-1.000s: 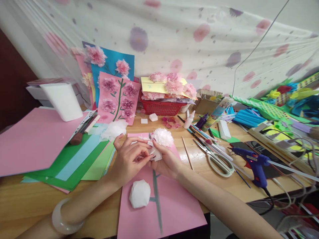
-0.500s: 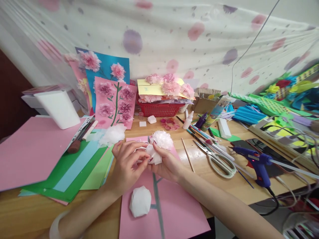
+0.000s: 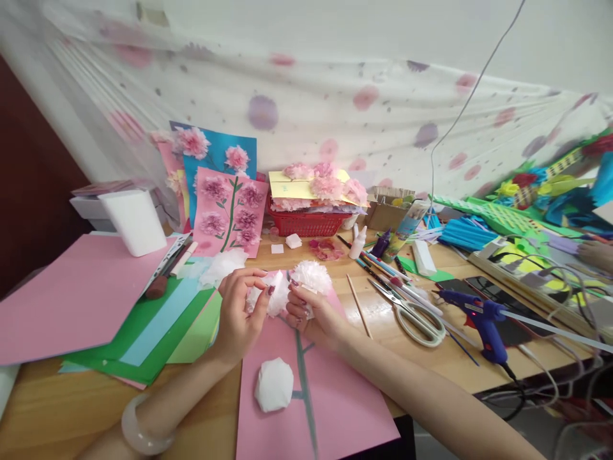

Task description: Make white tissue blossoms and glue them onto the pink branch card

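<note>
Over pink paper's [image 3: 347,406] left edge hovers left hand [image 3: 240,308], hold unclear; right hand [image 3: 318,316], apart, clutches tissue [image 3: 310,312].

Wad [image 3: 274,384] on sheet [image 3: 347,402], basket [image 3: 309,225] behind

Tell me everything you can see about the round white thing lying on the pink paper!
The round white piece looks like soft, layered tissue paper. It is roughly round with slightly angular edges and faint creases. It lies on the pink sheet, left of the grey-green stem, and its right edge meets a short side branch. Neither the left hand nor the right hand touches it.
</note>
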A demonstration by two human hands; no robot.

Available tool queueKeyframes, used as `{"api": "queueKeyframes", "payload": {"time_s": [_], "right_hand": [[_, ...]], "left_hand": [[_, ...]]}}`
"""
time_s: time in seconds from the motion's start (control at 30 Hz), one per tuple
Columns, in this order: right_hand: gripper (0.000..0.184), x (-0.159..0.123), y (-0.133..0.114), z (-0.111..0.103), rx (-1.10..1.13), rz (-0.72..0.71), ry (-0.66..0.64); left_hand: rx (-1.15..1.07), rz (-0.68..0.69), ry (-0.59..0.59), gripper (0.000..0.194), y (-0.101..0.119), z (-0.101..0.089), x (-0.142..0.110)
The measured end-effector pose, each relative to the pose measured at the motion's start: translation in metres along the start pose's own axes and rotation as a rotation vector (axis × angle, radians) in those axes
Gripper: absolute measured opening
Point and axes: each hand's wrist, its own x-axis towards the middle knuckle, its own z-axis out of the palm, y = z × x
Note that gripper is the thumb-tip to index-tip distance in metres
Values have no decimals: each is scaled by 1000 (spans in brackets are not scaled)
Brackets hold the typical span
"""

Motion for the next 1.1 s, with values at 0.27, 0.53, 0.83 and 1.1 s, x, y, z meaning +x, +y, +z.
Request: {"api": "queueKeyframes", "payload": {"time_s": [0.27,0.53,0.83,1.1], "right_hand": [[31,-5,-1,6,-410,-147,-6],[29,-3,1,0,-495,-247,-31],[15,-4,1,0,-489,-236,7],[19,-1,2,-4,-541,-273,5]], "left_hand": [[-66,63,-70,8,-5,1,0],[-170,86,-176,8,-1,0,-3],[-195,24,-147,9,-4,1,-5],[-191,-20,-148,7,0,1,-4]]}}
